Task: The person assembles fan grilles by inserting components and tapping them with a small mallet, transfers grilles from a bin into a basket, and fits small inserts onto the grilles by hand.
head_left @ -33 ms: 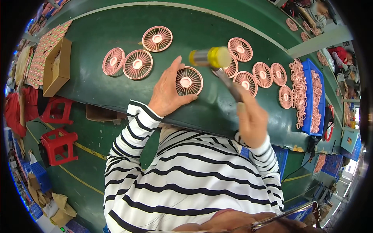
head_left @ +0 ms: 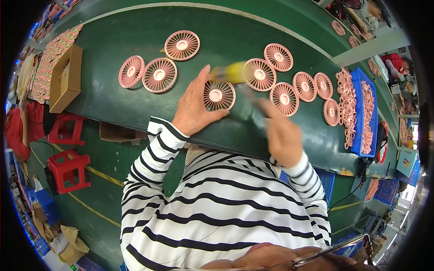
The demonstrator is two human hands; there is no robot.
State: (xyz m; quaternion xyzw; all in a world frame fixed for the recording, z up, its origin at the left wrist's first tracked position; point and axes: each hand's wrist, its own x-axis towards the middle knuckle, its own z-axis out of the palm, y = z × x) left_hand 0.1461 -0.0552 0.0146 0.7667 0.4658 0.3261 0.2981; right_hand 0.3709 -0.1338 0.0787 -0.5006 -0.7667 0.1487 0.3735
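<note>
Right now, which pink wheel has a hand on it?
The middle wheel: the left hand holds it by the rim, with the hammer's blurred yellow head by its far edge. No hand touches the other wheels.

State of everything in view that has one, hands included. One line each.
Left hand: curved around the rim of the held disc
Right hand: closed around hammer
Hammer: raised off the tabletop, blurred
Held disc: flat
Other discs: unheld
Blue bin: open, holding pink rings
Cardboard box: open-topped
</note>
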